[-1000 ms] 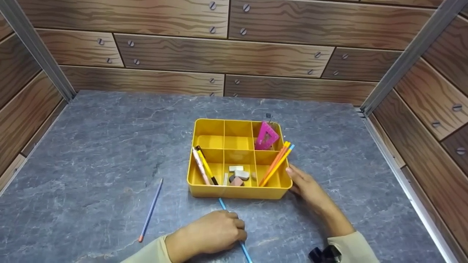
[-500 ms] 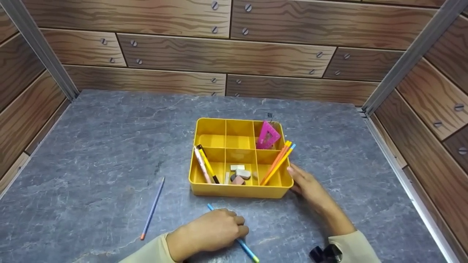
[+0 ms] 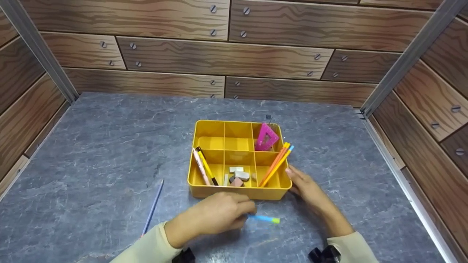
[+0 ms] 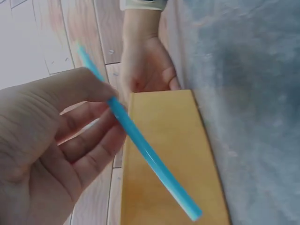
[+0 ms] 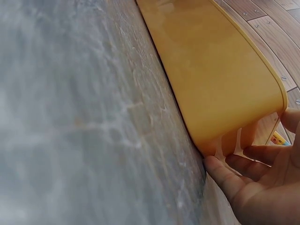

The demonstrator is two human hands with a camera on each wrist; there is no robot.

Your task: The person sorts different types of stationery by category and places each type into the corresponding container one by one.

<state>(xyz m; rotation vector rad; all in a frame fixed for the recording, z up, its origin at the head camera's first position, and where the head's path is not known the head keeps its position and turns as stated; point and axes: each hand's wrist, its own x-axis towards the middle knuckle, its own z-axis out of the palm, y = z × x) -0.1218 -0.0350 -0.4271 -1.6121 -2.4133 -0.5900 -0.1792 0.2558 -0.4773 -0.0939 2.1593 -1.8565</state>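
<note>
My left hand (image 3: 215, 213) pinches a slim blue pencil (image 4: 150, 157) between thumb and fingers, just in front of the yellow compartment box (image 3: 237, 192). A yellow-green tip shows on the pencil's right end in the head view. At the box's right side is my right hand (image 3: 310, 193), its fingertips against the outer wall and its thumb at the rim. In the right wrist view those fingers (image 5: 225, 176) lie fairly straight along the wall. Inside the box are two pens (image 3: 205, 166), several erasers (image 3: 241, 176), orange and yellow pencils (image 3: 275, 165) and a pink set square (image 3: 267, 137).
A purple pencil (image 3: 153, 206) lies on the grey marbled table (image 3: 109, 153), left of the box and partly behind the left sleeve. Wood-patterned panels (image 3: 219, 54) stand at the back and sides. The two left back compartments hold nothing visible.
My left hand has turned and moved closer to the box, swinging the blue pencil from a slant toward level, its yellow-green end now pointing right. The right hand stays at the box.
</note>
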